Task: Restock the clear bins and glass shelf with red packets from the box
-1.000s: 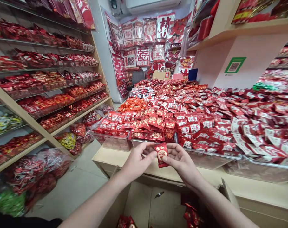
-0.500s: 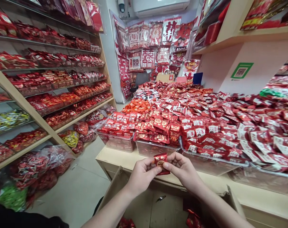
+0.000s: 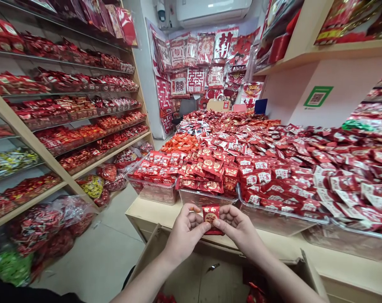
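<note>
Between my two hands is a small red candy packet (image 3: 211,214) with gold print, held upright. My left hand (image 3: 185,231) pinches its left side, thumb at the lower edge. On the other side my right hand (image 3: 238,227) grips it, with the thumb pressed across the lower front. Below my forearms sits an open cardboard box (image 3: 222,283) with a few red packets (image 3: 256,293) near its bottom. Just beyond my hands, a clear plastic bin (image 3: 206,196) is heaped with similar red packets (image 3: 211,186).
More clear bins (image 3: 281,219) full of red packets line the wooden counter (image 3: 143,212). Shelves (image 3: 79,166) of packets stand at the left, above bulging plastic bags (image 3: 58,223) on the floor. A wooden shelf (image 3: 351,48) overhangs the right side.
My left fingers have loosened and spread a little behind the packet, which now faces me more squarely. The camera view has shifted slightly.
</note>
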A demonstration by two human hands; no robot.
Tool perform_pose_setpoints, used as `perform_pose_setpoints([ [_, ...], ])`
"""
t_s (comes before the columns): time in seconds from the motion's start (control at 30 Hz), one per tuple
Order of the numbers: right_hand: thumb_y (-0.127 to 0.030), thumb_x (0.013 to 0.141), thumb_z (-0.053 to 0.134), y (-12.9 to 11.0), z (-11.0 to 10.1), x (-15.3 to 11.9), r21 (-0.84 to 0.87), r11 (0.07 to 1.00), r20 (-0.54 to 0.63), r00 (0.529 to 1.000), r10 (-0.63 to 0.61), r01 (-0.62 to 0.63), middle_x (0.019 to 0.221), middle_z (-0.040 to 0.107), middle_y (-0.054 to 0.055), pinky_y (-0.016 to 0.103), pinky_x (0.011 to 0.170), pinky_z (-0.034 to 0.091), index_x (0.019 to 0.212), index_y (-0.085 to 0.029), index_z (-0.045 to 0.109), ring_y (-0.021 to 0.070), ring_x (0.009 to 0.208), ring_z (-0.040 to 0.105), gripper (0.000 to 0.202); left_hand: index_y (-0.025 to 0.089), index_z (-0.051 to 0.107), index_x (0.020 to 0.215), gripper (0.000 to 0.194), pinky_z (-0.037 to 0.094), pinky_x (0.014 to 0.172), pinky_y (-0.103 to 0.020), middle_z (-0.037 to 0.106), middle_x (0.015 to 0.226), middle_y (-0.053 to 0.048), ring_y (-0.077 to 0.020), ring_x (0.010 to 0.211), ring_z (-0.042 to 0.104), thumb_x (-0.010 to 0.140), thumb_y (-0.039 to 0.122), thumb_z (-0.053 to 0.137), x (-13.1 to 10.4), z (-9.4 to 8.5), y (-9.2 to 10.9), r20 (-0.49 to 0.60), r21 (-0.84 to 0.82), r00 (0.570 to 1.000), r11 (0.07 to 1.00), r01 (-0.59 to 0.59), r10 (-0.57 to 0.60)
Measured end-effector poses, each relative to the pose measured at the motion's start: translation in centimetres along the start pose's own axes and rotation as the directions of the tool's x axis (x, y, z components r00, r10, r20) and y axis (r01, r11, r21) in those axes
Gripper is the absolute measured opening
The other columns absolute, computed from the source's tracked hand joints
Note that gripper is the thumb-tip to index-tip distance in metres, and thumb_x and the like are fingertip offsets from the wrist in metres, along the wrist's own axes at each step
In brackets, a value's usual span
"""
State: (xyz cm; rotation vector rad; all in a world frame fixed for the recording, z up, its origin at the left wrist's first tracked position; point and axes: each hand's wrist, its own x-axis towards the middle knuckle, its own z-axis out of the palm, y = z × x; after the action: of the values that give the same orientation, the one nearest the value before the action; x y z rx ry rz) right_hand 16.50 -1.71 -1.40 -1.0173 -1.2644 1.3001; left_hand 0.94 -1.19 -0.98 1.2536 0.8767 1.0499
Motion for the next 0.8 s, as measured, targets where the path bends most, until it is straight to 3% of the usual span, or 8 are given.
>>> perform_pose_setpoints([
  [0.2, -0.041, 0.072, 0.059, -0.4, 0.0, -0.2, -0.035, 0.999, 0.039, 0.999, 0.014, -0.013, 0.065, 0.053, -0.002, 0.023, 0.052, 0.041, 0.08, -0.018, 0.05, 0.0103, 0.057, 0.05, 0.026, 0.02, 0.043, 0.077, 0.019, 0.041, 0.063, -0.02, 0.055, 0.069, 0.003, -0.0087, 0.065, 0.051, 0.071, 0.023, 0.06, 0.1, -0.2, 0.6, -0.062, 0.085, 0.997, 0.995, -0.05, 0.056],
  [0.33, -0.044, 0.077, 0.051, -0.6, 0.0, -0.3, -0.092, 0.996, 0.042, 0.999, 0.024, -0.02, 0.064, 0.054, 0.0, 0.023, 0.051, 0.04, 0.076, -0.017, 0.051, 0.0102, 0.054, 0.049, 0.027, 0.02, 0.047, 0.081, 0.017, 0.041, 0.06, -0.019, 0.056, 0.07, 0.004, -0.0081, 0.064, 0.053, 0.071, 0.023, 0.059, 1.4, -1.5, 2.7, -0.157, 0.176, 0.976, 0.977, -0.122, 0.151],
  [0.47, -0.043, 0.077, 0.051, -0.5, 0.0, -0.4, -0.167, 0.986, 0.058, 0.998, 0.017, -0.007, 0.062, 0.053, 0.0, 0.023, 0.052, 0.038, 0.07, -0.017, 0.051, 0.0108, 0.055, 0.049, 0.027, 0.018, 0.05, 0.081, 0.021, 0.043, 0.059, -0.019, 0.058, 0.073, 0.002, -0.0083, 0.063, 0.054, 0.066, 0.025, 0.063, 5.4, -4.1, 5.7, -0.274, 0.25, 0.908, 0.935, -0.251, 0.317],
  [0.53, -0.043, 0.077, 0.05, -0.4, 0.1, -0.4, -0.201, 0.98, 0.069, 0.997, 0.017, -0.003, 0.061, 0.053, -0.001, 0.023, 0.052, 0.037, 0.069, -0.017, 0.051, 0.011, 0.055, 0.048, 0.027, 0.018, 0.051, 0.082, 0.026, 0.044, 0.056, -0.019, 0.057, 0.07, 0.002, -0.0086, 0.062, 0.055, 0.063, 0.028, 0.065, 8.1, -5.5, 7.0, -0.317, 0.241, 0.887, 0.933, -0.268, 0.336],
  [0.67, -0.042, 0.078, 0.049, -0.6, 0.2, -0.4, -0.276, 0.961, 0.088, 0.996, 0.024, 0.001, 0.06, 0.053, 0.0, 0.022, 0.051, 0.036, 0.069, -0.017, 0.052, 0.0113, 0.055, 0.047, 0.027, 0.016, 0.052, 0.081, 0.035, 0.044, 0.049, -0.021, 0.057, 0.066, 0.002, -0.0092, 0.056, 0.053, 0.055, 0.034, 0.068, 13.0, -7.4, 8.0, -0.337, 0.217, 0.903, 0.956, -0.199, 0.264],
  [0.8, -0.04, 0.078, 0.048, -0.9, 0.3, -0.4, -0.327, 0.945, 0.103, 0.995, 0.018, 0.017, 0.059, 0.052, 0.0, 0.022, 0.051, 0.035, 0.068, -0.017, 0.052, 0.0114, 0.054, 0.046, 0.026, 0.014, 0.054, 0.076, 0.033, 0.043, 0.047, -0.02, 0.057, 0.063, 0.001, -0.0082, 0.052, 0.052, 0.052, 0.032, 0.069, 16.3, -8.3, 7.9, -0.359, 0.276, 0.895, 0.946, -0.169, 0.265],
])
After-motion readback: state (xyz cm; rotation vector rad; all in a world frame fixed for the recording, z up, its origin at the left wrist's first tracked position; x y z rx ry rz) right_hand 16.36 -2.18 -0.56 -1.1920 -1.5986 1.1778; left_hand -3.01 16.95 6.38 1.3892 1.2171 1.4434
